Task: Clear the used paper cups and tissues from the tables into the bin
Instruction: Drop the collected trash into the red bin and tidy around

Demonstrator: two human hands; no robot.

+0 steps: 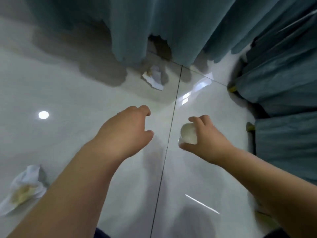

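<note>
While the right hand (pixel 205 140) grips a small white paper cup (pixel 188 135) btwn thumb & fingers, the left hand (pixel 123 133) hovers beside it over the glossy white tiled floor (pixel 68 91), fingers loosely curled, holding nothing. A crumpled white stained tissue (pixel 154 78) lies on the floor by the teal fabric curtains (pixel 171 23); a second crumpled stained tissue (pixel 25 186) lies at lower left.

Legible markings: none. You can read no lettering, brand, number or sign on the paper cup (pixel 188 135), the far tissue (pixel 154 79), the near tissue (pixel 25 188) or the curtains (pixel 171 23).
</note>
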